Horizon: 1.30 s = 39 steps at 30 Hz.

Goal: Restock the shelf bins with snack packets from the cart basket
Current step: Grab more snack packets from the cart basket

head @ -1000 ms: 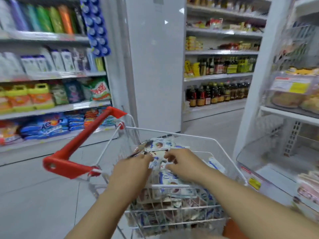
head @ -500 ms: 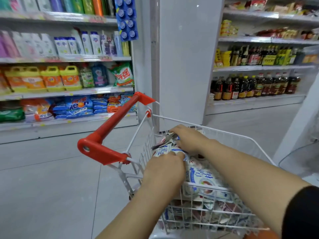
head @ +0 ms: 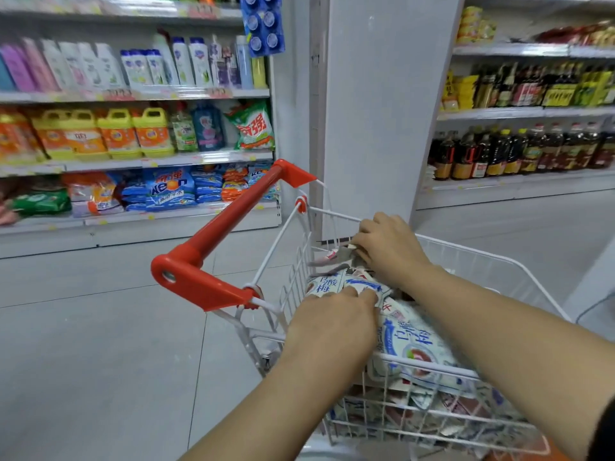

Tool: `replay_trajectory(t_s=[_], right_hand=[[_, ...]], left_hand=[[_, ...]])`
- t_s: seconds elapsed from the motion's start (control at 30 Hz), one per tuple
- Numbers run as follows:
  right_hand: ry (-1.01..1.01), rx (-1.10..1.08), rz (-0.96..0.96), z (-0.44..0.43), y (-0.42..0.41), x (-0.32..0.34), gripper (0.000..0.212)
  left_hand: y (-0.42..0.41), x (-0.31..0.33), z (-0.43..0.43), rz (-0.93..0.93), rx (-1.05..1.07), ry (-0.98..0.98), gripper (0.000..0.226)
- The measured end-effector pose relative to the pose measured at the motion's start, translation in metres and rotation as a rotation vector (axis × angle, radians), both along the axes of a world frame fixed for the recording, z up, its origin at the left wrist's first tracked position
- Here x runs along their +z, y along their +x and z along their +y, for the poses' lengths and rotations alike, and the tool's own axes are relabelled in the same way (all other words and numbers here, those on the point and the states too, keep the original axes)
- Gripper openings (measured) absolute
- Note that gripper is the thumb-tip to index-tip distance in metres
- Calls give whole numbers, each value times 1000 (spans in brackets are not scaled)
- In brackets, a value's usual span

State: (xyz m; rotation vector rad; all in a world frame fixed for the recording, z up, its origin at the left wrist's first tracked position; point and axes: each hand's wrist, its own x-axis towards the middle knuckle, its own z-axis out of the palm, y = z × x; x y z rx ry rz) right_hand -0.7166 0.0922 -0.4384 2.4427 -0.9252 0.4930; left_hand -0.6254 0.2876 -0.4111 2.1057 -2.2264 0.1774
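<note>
A white wire cart basket (head: pixel 492 261) with a red handle (head: pixel 229 234) stands in front of me, heaped with white-and-blue snack packets (head: pixel 411 344). My left hand (head: pixel 332 321) lies on the near side of the heap, its fingertips curled onto a blue-printed packet (head: pixel 357 284). My right hand (head: pixel 389 247) reaches to the far side of the heap, fingers curled round a small bunch of packets (head: pixel 336 257) near the basket's back rim. The shelf bins are out of view.
Shelves of detergent and soap bottles (head: pixel 133 134) line the left. A white pillar (head: pixel 382 104) rises just behind the cart. Shelves of dark sauce bottles (head: pixel 519 148) stand at the back right. Grey tiled floor (head: pixel 100 344) lies to the left of the cart.
The view has swung left, so the bins on the right have left the frame. My right hand has moved from the middle of the heap to its far side; my left stays on the near packets.
</note>
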Motion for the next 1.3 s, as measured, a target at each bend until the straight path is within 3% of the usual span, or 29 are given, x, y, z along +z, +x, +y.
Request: replay_trajectory(t_s=[0.17, 0.27, 0.33, 0.4, 0.5, 0.63, 0.8, 1.0, 1.07, 1.13, 1.23, 1.3], right_hand=[[-181, 175, -275, 39, -54, 31, 7], [-239, 225, -363, 75, -92, 40, 7], [-252, 251, -387, 99, -116, 40, 7], [-259, 271, -394, 121, -139, 40, 8], [-287, 290, -413, 145, -172, 41, 11], [-342, 297, -407, 169, -218, 40, 11], [-340, 307, -389, 196, -269, 24, 24], [-269, 161, -291, 209, -332, -1, 27], [-191, 130, -211, 212, -350, -4, 28], [-84, 71, -232, 215, -369, -1, 36], [18, -203, -454, 209, -404, 8, 39], [113, -402, -580, 201, -422, 13, 53]], left_hand=[[0, 3, 0, 66, 4, -66, 37], [-6, 4, 0, 236, 51, -158, 41], [-19, 3, -2, 491, 60, -162, 45], [-42, 4, -4, 892, -53, -142, 37], [-89, 11, 1, 1324, -188, -65, 30], [-151, 13, 12, 1735, -238, 163, 59], [-213, 7, 15, 2067, -88, 357, 41], [-276, -11, 9, 2239, 14, 695, 40], [-290, -17, 4, 2239, 13, 692, 39], [-299, -25, -12, 2086, -32, 542, 37], [-306, -26, -44, 1621, -211, 269, 35], [-312, -21, -57, 1431, -324, 275, 39]])
